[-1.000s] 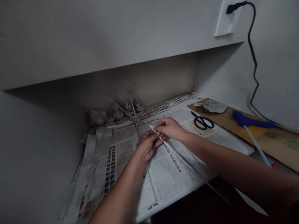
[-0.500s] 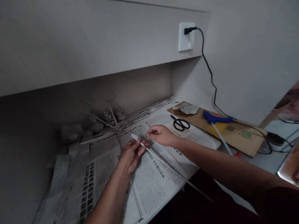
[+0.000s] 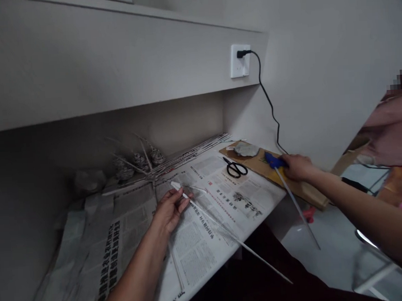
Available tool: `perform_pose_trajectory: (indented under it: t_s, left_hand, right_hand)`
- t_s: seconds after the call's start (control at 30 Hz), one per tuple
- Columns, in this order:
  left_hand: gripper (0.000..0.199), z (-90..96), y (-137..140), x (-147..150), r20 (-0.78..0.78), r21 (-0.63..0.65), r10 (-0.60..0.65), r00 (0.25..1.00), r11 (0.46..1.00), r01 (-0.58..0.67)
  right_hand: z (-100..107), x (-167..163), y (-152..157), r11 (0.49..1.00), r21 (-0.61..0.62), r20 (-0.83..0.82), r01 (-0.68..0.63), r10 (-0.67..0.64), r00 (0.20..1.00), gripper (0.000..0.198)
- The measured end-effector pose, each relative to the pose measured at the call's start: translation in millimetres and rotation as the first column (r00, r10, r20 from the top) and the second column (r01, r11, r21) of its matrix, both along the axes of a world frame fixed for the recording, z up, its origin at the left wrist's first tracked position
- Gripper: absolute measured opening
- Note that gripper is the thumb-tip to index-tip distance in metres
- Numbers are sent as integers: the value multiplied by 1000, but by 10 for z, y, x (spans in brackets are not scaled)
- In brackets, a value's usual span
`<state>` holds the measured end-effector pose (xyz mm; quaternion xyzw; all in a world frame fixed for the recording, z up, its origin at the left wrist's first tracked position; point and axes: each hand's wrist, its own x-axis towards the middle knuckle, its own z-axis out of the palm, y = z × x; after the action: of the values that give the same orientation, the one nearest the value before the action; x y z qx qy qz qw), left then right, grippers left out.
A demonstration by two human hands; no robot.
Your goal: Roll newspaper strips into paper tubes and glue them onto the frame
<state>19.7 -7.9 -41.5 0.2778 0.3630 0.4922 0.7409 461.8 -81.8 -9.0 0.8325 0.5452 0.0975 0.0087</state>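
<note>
My left hand (image 3: 170, 207) is closed around a thin rolled-paper stick (image 3: 258, 256) near its thicker white end. From there the stick slants down to the right, past the table's edge. A short thin piece juts out to the right beside that white end. Over on the right, my right hand (image 3: 297, 167) is wrapped around the handle of a blue glue gun (image 3: 272, 160). A long pale glue stick (image 3: 298, 203) sticks out of the gun and points downward. Black-handled scissors (image 3: 236, 168) lie between the two hands on the newspaper.
Newspaper (image 3: 193, 242) covers the table. Cardboard (image 3: 256, 166) at the right bears a grey lump (image 3: 246, 149). Several paper sticks (image 3: 197, 153) and small woven cones (image 3: 156, 156) lie at the back. A black cord (image 3: 270, 105) runs to the wall socket (image 3: 239, 61). A person in pink (image 3: 393, 125) is at far right.
My right hand has left the paper stick, moved right and gripped the glue gun. My left hand still holds the stick. The view has shifted slightly to the right.
</note>
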Motion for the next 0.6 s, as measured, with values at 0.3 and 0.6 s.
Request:
perform_pose_trajectory:
  t_s: [0.3, 0.6]
  left_hand:
    - [20, -34, 19, 22, 26, -6, 33, 999, 999, -33]
    - [29, -45, -19, 53, 11, 10, -11, 1000, 1000, 10]
  right_hand:
    - [42, 172, 44, 987, 104, -201, -120, 139, 970, 29]
    - [515, -229, -273, 973, 216, -896, 77, 167, 412, 28]
